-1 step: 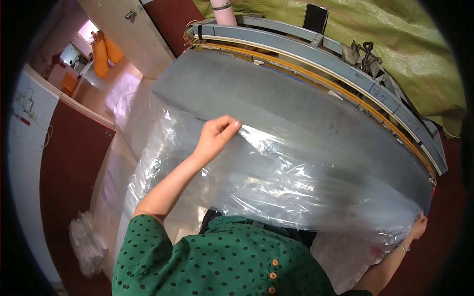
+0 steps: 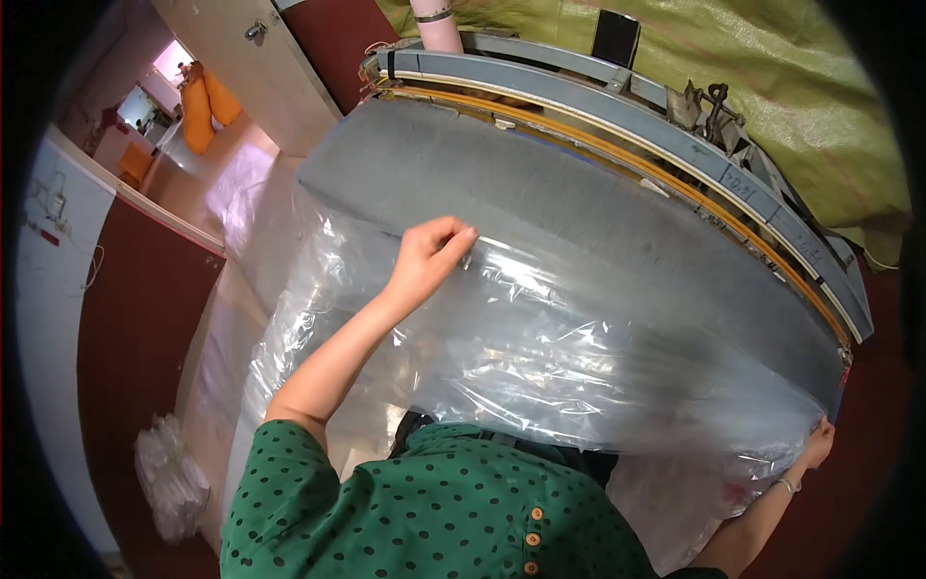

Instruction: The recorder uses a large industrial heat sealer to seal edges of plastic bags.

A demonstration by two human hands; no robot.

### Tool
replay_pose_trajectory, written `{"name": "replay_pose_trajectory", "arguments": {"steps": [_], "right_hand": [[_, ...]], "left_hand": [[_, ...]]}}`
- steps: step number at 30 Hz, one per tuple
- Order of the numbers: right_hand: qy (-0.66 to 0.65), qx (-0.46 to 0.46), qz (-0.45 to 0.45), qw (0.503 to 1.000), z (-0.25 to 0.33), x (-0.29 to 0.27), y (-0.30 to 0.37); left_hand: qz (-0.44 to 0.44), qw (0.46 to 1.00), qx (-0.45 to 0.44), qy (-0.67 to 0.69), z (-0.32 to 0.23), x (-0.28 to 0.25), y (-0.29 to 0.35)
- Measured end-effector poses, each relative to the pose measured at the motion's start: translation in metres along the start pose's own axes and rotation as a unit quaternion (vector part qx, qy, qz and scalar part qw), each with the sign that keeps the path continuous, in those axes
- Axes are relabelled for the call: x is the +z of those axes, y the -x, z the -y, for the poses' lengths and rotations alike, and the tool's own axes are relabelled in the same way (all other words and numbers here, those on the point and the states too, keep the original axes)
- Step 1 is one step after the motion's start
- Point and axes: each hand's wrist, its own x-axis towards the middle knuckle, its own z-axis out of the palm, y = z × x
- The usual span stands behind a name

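A sheet of clear plastic film (image 2: 540, 357) lies across the near half of a grey padded work surface (image 2: 502, 183) and hangs over its front and left side. The film is wrinkled and shiny. My left hand (image 2: 434, 253) is closed, with thumb and fingers pinching the film's far edge above the middle-left of the surface. At the surface's far right corner my right hand (image 2: 818, 444) grips the film too, its fingertips partly hidden. Between both hands the edge is drawn fairly taut.
A curved grey metal frame (image 2: 540, 77) with an orange strip (image 2: 598, 135) runs along the back. Behind it stand a pink roll (image 2: 437, 27), a phone-like dark slab (image 2: 615, 39) and a metal clamp (image 2: 716, 108). Folded clear plastic (image 2: 172, 473) lies low on the left, below an open doorway.
My left hand has shifted slightly up and to the right with the film edge in its pinch. The right hand stays where it was.
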Motion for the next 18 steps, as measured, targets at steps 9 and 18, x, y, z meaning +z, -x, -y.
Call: {"name": "replay_pose_trajectory", "arguments": {"steps": [9, 18], "right_hand": [[-0.422, 0.070, -0.002, 0.904, -0.027, -0.027, 0.001], [-0.516, 0.122, -0.035, 0.847, 0.003, -0.083, -0.001]], "left_hand": [[-0.054, 0.940, 0.113, -0.316, -0.001, 0.020, -0.040], [-0.025, 0.944, 0.161, -0.287, 0.008, 0.020, -0.056]]}}
